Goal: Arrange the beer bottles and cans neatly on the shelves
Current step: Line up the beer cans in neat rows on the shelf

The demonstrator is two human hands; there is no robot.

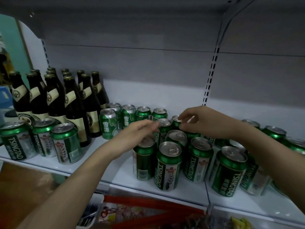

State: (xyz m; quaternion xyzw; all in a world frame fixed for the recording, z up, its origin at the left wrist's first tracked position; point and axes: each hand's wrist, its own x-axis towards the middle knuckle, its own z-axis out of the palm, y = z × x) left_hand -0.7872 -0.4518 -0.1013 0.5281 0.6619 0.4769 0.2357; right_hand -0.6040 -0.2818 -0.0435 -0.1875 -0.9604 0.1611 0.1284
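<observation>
Green cans (168, 164) upright, seemingly Tsingtao, silver tops.

Lighting: dim, cool, bluish-grey; upper back panel (148, 38) in deep shadow, lower part paler. Light falls from above and front; bright glints on can lids (171, 149) and green rims. Brown bottles (72, 103) near-black, labels legible. Shelf (102, 149) carries soft shadows beside cans. Focus: soft overall; left hand (137, 134) fingertips motion-blurred. Distortion: wide-angle bowing, uprights (211, 76) curved, edge cans leaning; lower goods smeared
</observation>
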